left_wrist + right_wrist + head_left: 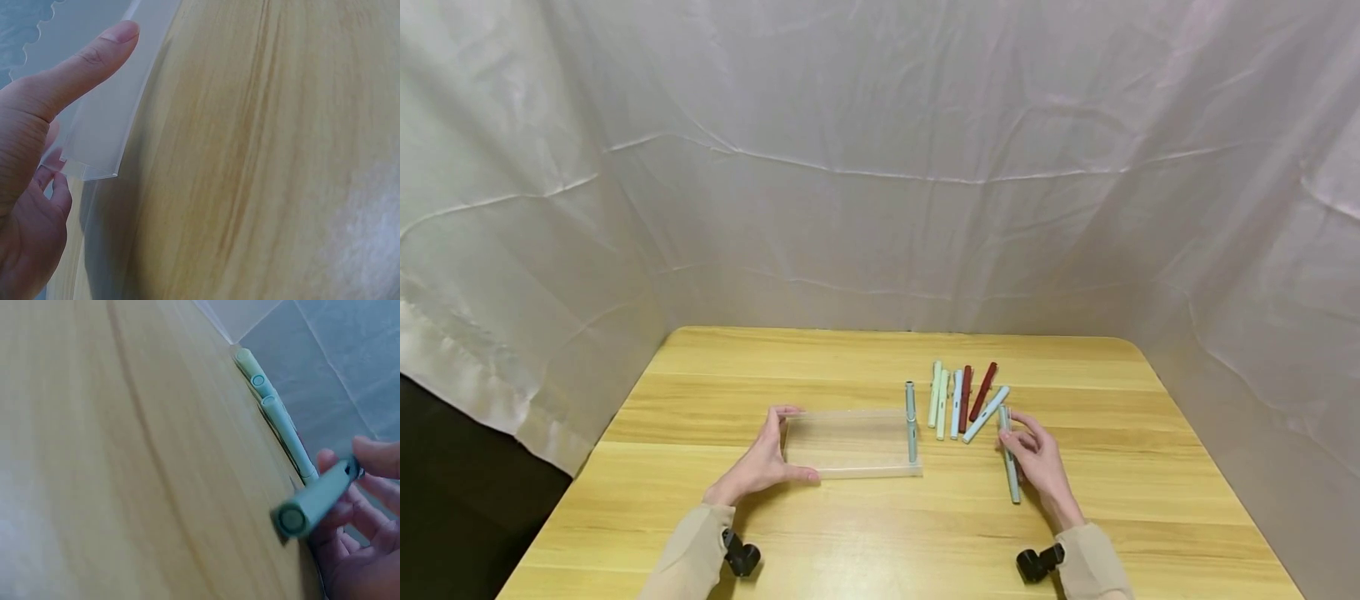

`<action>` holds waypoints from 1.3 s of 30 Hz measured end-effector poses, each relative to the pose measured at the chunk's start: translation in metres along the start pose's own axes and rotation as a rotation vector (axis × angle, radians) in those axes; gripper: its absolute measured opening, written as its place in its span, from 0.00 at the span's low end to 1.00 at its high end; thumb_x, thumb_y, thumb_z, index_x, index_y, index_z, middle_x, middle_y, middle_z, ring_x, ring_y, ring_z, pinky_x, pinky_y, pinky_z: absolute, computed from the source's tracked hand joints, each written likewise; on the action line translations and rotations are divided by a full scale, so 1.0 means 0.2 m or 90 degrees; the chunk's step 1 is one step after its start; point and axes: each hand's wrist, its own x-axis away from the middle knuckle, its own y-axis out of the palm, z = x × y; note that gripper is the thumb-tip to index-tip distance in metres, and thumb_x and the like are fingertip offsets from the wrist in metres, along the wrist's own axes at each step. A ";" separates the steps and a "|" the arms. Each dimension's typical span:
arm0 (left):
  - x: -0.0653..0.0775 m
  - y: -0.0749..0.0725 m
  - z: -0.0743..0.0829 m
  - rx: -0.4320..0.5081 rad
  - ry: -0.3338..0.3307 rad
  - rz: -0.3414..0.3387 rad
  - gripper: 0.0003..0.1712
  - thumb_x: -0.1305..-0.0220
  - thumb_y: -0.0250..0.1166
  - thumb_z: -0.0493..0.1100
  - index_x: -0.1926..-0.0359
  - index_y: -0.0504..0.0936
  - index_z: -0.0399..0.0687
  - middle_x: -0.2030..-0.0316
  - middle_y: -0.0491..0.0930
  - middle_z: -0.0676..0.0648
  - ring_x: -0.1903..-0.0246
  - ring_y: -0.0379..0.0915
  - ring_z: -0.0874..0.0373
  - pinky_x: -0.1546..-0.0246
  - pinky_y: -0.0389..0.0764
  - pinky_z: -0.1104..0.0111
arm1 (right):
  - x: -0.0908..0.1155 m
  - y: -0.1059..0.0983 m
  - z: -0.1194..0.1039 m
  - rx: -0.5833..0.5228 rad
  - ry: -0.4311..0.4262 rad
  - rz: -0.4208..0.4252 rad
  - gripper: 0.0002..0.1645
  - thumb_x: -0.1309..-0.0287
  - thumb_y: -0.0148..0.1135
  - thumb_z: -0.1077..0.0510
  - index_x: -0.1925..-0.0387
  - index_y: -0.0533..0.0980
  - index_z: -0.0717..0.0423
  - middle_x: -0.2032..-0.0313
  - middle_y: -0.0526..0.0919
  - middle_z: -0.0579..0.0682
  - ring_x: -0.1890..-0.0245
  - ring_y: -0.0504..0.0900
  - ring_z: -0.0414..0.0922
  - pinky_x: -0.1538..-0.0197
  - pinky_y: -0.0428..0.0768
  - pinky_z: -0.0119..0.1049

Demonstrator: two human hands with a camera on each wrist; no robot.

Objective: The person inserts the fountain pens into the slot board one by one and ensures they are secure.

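Note:
A clear plastic pen rack [857,472] with a notched edge lies before me. My left hand [767,457] grips its left end, thumb along the front edge and fingers at the far corner. In the left wrist view the thumb crosses the rack's side wall [106,119]. One grey-blue pen [912,433] rests across the rack's right end. To the right, my right hand [1033,454] pinches a grey-green pen [1011,475] between thumb and fingers. That pen [319,500] points its end toward the camera in the right wrist view.
Between rack and right hand lie two pale green pens [942,408], two light blue pens [986,414] and two dark red pens [966,400]. The wooden table [880,542] ends at a pale curtain [880,208] behind and at both sides.

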 end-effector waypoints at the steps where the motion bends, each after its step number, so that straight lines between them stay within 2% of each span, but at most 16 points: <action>1: 0.00 0.00 0.00 0.001 0.000 0.000 0.62 0.63 0.86 0.48 0.34 0.55 0.39 0.31 0.59 0.33 0.25 0.45 0.28 0.24 0.48 0.36 | 0.00 0.00 0.00 -0.012 0.002 -0.004 0.29 0.29 0.59 0.56 0.30 0.67 0.57 0.68 0.89 0.41 0.77 0.75 0.34 0.80 0.71 0.27; 4: 0.00 0.00 0.00 -0.003 0.001 0.000 0.62 0.63 0.86 0.49 0.34 0.55 0.39 0.31 0.59 0.33 0.25 0.45 0.27 0.25 0.48 0.36 | 0.01 0.00 -0.01 -0.058 0.011 -0.026 0.32 0.28 0.58 0.54 0.27 0.65 0.57 0.68 0.88 0.38 0.75 0.79 0.34 0.81 0.70 0.25; 10: 0.00 0.00 0.00 -0.005 0.004 -0.001 0.63 0.63 0.86 0.49 0.33 0.54 0.39 0.31 0.59 0.33 0.25 0.46 0.27 0.24 0.49 0.36 | 0.03 0.00 -0.03 -0.193 0.002 -0.082 0.36 0.28 0.57 0.54 0.25 0.59 0.59 0.65 0.87 0.47 0.73 0.83 0.37 0.81 0.72 0.22; 18: 0.00 0.00 0.00 -0.010 0.009 0.001 0.62 0.63 0.86 0.50 0.34 0.55 0.39 0.31 0.59 0.32 0.26 0.47 0.27 0.25 0.50 0.36 | 0.03 0.01 -0.07 -0.250 -0.017 -0.120 0.37 0.29 0.58 0.57 0.24 0.57 0.55 0.62 0.87 0.43 0.69 0.85 0.40 0.76 0.79 0.25; 23: 0.00 0.00 -0.01 -0.006 0.013 0.002 0.62 0.63 0.86 0.50 0.34 0.55 0.39 0.31 0.59 0.33 0.26 0.47 0.27 0.25 0.49 0.36 | 0.03 0.03 -0.12 -0.258 -0.059 -0.137 0.35 0.28 0.55 0.61 0.25 0.56 0.58 0.59 0.85 0.42 0.67 0.85 0.40 0.72 0.83 0.27; 30: 0.00 0.00 -0.01 -0.005 0.013 -0.001 0.62 0.62 0.86 0.50 0.34 0.55 0.39 0.31 0.59 0.32 0.26 0.46 0.27 0.25 0.49 0.36 | 0.03 0.07 -0.19 -0.204 -0.128 -0.130 0.38 0.32 0.57 0.67 0.27 0.53 0.69 0.57 0.81 0.44 0.61 0.87 0.37 0.55 0.89 0.32; 35: 0.00 0.00 0.00 -0.005 0.008 0.000 0.63 0.63 0.86 0.50 0.34 0.54 0.39 0.31 0.59 0.32 0.25 0.47 0.28 0.24 0.49 0.36 | 0.03 0.10 -0.24 -0.173 -0.153 -0.132 0.36 0.33 0.58 0.68 0.29 0.56 0.70 0.56 0.79 0.43 0.56 0.87 0.35 0.53 0.89 0.34; 39: 0.00 0.00 0.00 0.000 0.002 -0.002 0.63 0.63 0.86 0.49 0.33 0.54 0.38 0.31 0.58 0.31 0.25 0.46 0.27 0.24 0.49 0.36 | 0.02 0.12 -0.27 -0.183 -0.166 -0.148 0.33 0.34 0.60 0.68 0.31 0.60 0.67 0.55 0.80 0.48 0.58 0.88 0.40 0.53 0.90 0.37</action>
